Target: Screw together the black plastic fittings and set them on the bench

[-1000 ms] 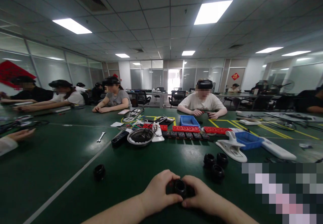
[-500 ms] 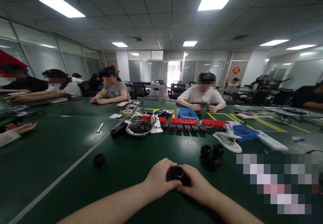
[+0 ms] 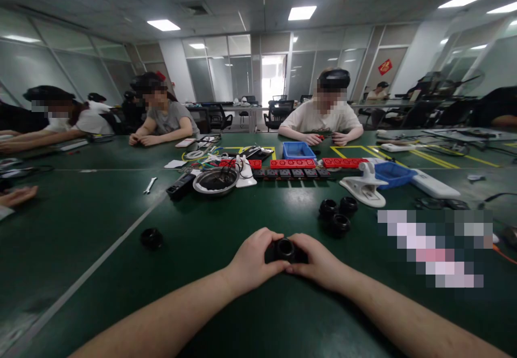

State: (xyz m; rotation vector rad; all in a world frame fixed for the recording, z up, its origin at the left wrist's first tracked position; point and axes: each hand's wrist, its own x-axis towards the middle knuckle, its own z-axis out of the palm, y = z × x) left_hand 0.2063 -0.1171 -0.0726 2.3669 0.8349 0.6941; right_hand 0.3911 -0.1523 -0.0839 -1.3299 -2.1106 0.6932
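Item: black ring (image 3: 285, 249), low over the green table (image 3: 194, 304), centred between my hands. Left hand (image 3: 253, 258) and right hand (image 3: 320, 261) both clasp its sides, equally near. Its opening faces me, axis seemingly tilted upward.

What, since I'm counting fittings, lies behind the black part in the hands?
Behind the black part, slightly right, three black ring fittings cluster on the table. Left hand and right hand hide its sides.

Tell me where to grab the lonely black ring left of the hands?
Pinch the black ring across its round outer wall, coming from above. It seems to lie flat on the green table with nothing touching it, so fingers fit either side.
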